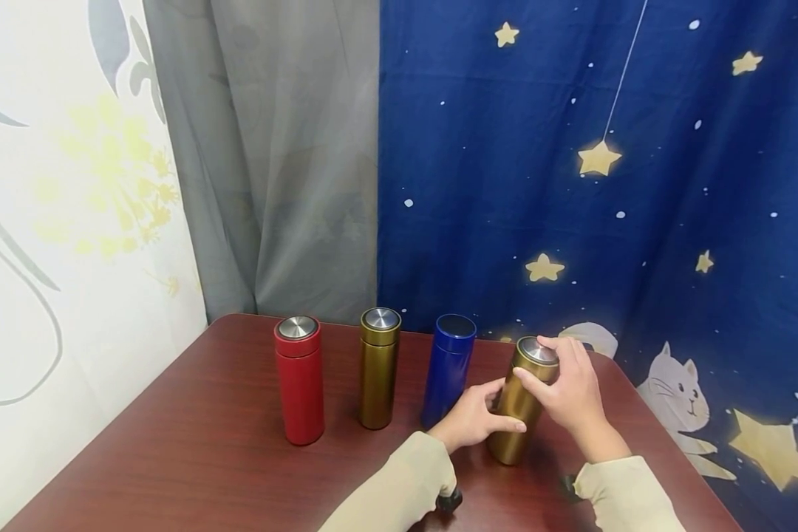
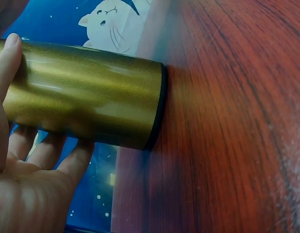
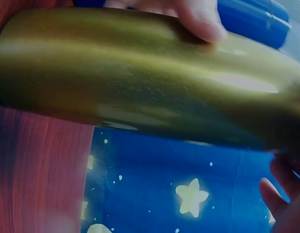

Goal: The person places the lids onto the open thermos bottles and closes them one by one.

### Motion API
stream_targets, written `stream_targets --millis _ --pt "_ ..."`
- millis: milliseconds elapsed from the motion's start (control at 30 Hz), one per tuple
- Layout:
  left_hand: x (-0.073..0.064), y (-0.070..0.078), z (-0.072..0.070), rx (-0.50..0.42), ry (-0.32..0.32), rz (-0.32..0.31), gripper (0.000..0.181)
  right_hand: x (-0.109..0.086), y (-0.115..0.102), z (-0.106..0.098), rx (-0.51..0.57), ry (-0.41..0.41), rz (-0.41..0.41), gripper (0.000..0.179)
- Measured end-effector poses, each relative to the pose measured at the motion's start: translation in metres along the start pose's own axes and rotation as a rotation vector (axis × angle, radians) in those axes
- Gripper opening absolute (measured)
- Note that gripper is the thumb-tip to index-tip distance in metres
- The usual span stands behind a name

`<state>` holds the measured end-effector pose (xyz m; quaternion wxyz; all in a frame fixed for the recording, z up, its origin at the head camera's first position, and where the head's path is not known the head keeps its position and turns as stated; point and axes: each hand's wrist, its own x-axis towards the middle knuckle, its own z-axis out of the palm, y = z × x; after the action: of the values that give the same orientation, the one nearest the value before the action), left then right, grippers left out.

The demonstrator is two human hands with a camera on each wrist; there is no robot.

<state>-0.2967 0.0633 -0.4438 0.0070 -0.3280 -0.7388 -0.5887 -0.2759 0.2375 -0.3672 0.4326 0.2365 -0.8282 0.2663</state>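
A gold thermos flask point(image 1: 520, 403) with a silver-topped lid stands on the right part of the table, its top tipped slightly to the right. Low on its body, my left hand point(image 1: 471, 418) grips it from the left, thumb in front and fingers behind. My right hand point(image 1: 574, 384) holds its lid end, thumb on the near side and fingers over the far rim. In the left wrist view, the black base of the gold flask point(image 2: 87, 92) meets the tabletop. The right wrist view has the gold flask point(image 3: 140, 73) across it, with a left-hand thumb on its side.
To the left stand a blue flask point(image 1: 448, 369), a second gold flask point(image 1: 377, 377) and a red flask point(image 1: 300, 391), all upright on the dark red wooden table point(image 1: 199, 443). The blue one is close to my left hand. Curtains point(image 1: 492, 185) hang behind the table.
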Motion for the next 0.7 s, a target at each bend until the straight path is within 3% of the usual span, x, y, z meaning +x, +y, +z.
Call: stream_targets --millis 200,333,400,500,600,700 --pt "0.0 0.0 0.0 0.007 -0.006 0.008 0.063 0.0 -0.008 0.001 -0.128 0.044 0.033 0.064" --pt "0.0 0.0 0.0 0.007 -0.004 0.012 0.065 -0.001 -0.017 -0.004 -0.096 -0.002 0.111 0.056" --pt "0.0 0.0 0.0 0.0 -0.003 0.015 0.065 -0.001 -0.017 -0.006 0.007 -0.03 0.132 0.047" --pt "0.001 0.0 0.0 -0.007 0.001 0.015 0.066 0.0 -0.014 -0.009 0.26 -0.072 0.161 0.036" --pt "0.0 0.0 0.0 -0.012 0.007 0.012 0.067 0.001 -0.01 -0.011 0.526 -0.085 0.205 0.037" --pt "0.0 0.001 0.001 -0.014 0.008 0.011 0.067 0.002 -0.009 -0.01 0.663 -0.061 0.244 0.043"
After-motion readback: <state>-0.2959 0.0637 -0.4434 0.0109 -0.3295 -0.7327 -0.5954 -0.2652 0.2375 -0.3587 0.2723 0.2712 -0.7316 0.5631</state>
